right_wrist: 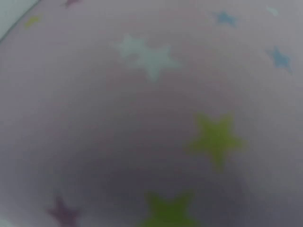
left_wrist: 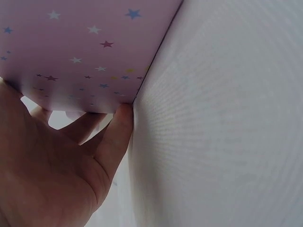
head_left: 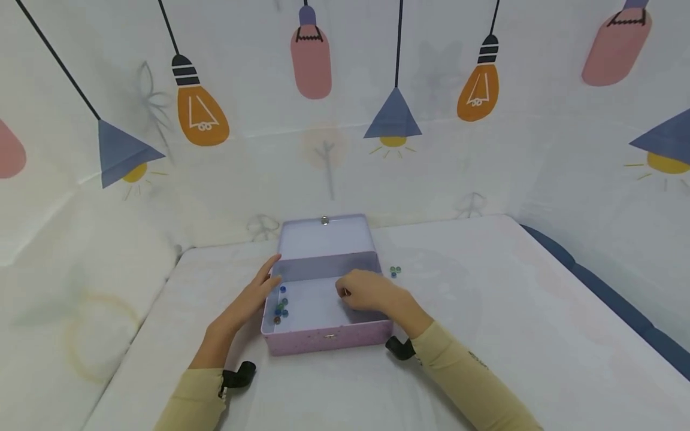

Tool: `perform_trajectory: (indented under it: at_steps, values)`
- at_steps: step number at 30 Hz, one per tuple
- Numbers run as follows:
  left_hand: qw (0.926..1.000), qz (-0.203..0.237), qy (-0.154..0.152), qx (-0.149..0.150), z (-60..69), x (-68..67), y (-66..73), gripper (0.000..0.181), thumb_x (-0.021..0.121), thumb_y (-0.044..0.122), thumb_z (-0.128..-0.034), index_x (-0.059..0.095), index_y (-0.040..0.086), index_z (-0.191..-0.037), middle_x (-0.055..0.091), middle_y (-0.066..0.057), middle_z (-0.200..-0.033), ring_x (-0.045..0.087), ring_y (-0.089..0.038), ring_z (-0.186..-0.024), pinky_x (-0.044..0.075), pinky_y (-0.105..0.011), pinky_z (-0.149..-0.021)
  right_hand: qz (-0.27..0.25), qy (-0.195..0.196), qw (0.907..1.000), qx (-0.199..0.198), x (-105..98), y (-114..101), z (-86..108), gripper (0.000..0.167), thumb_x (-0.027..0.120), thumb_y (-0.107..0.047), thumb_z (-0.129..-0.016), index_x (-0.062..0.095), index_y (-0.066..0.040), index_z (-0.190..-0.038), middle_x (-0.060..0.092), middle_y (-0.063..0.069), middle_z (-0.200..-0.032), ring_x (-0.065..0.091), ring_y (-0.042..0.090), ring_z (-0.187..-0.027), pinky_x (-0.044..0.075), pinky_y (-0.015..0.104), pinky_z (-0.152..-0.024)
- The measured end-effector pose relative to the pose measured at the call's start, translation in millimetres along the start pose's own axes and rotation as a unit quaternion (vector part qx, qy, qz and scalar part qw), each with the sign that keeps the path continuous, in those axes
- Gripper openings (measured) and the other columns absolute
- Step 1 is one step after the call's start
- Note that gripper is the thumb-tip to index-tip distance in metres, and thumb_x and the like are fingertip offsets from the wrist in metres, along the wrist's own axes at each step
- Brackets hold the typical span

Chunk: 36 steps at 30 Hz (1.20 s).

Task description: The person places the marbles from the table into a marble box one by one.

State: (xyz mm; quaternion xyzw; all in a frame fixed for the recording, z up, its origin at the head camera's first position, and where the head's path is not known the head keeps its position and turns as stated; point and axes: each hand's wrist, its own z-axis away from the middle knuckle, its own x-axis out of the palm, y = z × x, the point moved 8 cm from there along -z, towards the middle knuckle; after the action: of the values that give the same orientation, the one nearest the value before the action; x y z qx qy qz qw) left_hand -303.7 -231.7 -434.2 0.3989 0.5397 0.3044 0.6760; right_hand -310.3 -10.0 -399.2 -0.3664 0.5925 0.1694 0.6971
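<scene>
From where I stand, the person's left hand (head_left: 256, 296) grips the left wall of the pink, star-printed box (head_left: 329, 340), its thumb over the rim and its other fingers along the outside. The right hand (head_left: 372, 291) dips into the box toward its right end, fingers curled downward; I cannot tell whether anything is pinched between them. The wrist camera on that side shows only blurred stars on the box's outer wall.

Just right of the left hand, inside the box, lies a loose group of glass marbles (head_left: 285, 313), blue, green and one brownish. Beyond the right hand and a little to its right, outside the box, three more marbles (head_left: 394, 275) sit close together on the white surface (head_left: 474, 299). The lid (head_left: 326, 238) stands open beyond both hands, a metal clasp (head_left: 324, 220) at its far edge. Just below each wrist, a black camera mount (head_left: 239, 375) juts from the sleeve.
</scene>
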Motion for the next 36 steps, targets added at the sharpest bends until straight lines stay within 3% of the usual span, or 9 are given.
perform_trajectory:
  at_steps: [7, 13, 25, 36]
  values:
    - [0.9999, -0.003, -0.004, 0.012, 1.0, 1.2, 6.3, 0.062, 0.034, 0.047, -0.1062, 0.003, 0.039, -0.159, -0.006, -0.004, -0.169, 0.001, -0.046, -0.153, 0.022, -0.073, -0.113, -0.041, 0.021, 0.9988, -0.019, -9.0, 0.4, 3.5, 0.012, 0.060, -0.010, -0.095, 0.072, -0.011, -0.096, 0.064, -0.006, -0.079, 0.052, 0.006, -0.067, 0.048, 0.022, -0.064]
    - [0.9999, -0.006, -0.004, 0.008, 3.4, -2.2, 9.5, 0.063, 0.035, 0.048, -0.1056, 0.001, 0.043, -0.158, -0.006, -0.005, -0.169, 0.001, -0.047, -0.153, 0.022, -0.073, -0.113, -0.047, 0.047, 0.9973, -0.030, -28.9, -0.8, 6.4, 0.016, 0.056, -0.010, -0.098, 0.072, -0.008, -0.101, 0.068, -0.003, -0.091, 0.057, 0.008, -0.079, 0.051, 0.025, -0.073]
    - [1.0000, 0.002, -0.009, -0.002, -1.7, -2.6, 1.7, 0.063, 0.033, 0.041, -0.1073, -0.001, 0.037, -0.159, -0.009, -0.007, -0.169, -0.002, -0.049, -0.153, 0.020, -0.074, -0.113, -0.043, 0.170, 0.9845, -0.014, -74.5, 25.3, 22.3, 0.012, 0.064, -0.009, -0.095, 0.073, -0.009, -0.103, 0.071, 0.001, -0.096, 0.062, 0.012, -0.087, 0.054, 0.029, -0.079]
    - [1.0000, -0.004, -0.006, -0.001, 2.0, 2.3, 4.7, 0.061, 0.034, 0.049, -0.1057, 0.000, 0.046, -0.157, -0.006, -0.003, -0.169, 0.000, -0.046, -0.154, 0.022, -0.075, -0.112, -0.060, 0.209, 0.9755, 0.032, -91.0, 54.3, 34.9, 0.016, 0.061, -0.006, -0.093, 0.072, -0.003, -0.105, 0.071, 0.006, -0.096, 0.062, 0.019, -0.087, 0.054, 0.036, -0.079]
